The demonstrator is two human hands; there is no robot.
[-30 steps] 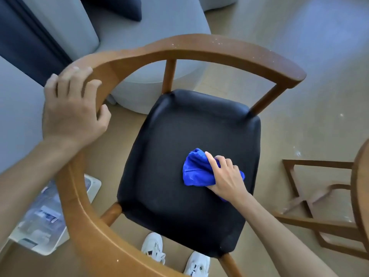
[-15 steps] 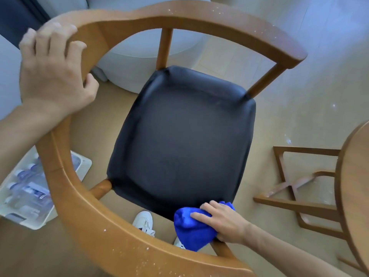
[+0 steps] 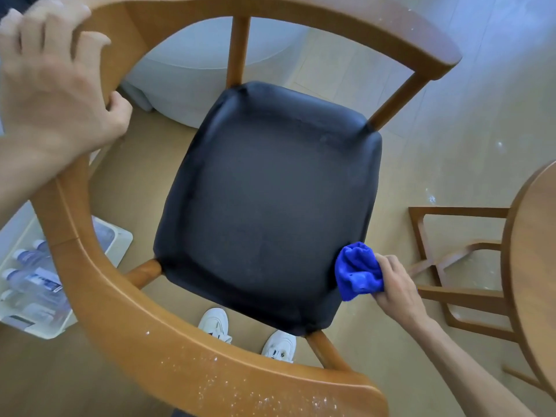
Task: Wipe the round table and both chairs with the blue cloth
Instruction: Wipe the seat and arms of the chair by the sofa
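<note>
My right hand [image 3: 397,288] is bunching the blue cloth [image 3: 358,270] in its fingers against the right edge of the chair [image 3: 267,200] seat; my left hand [image 3: 57,82] is gripping the backrest, fingers curled over it

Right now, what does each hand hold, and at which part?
The right hand holds the bunched cloth by its right side, against the seat's edge. The left hand grips the chair's rail at its bend.
</note>
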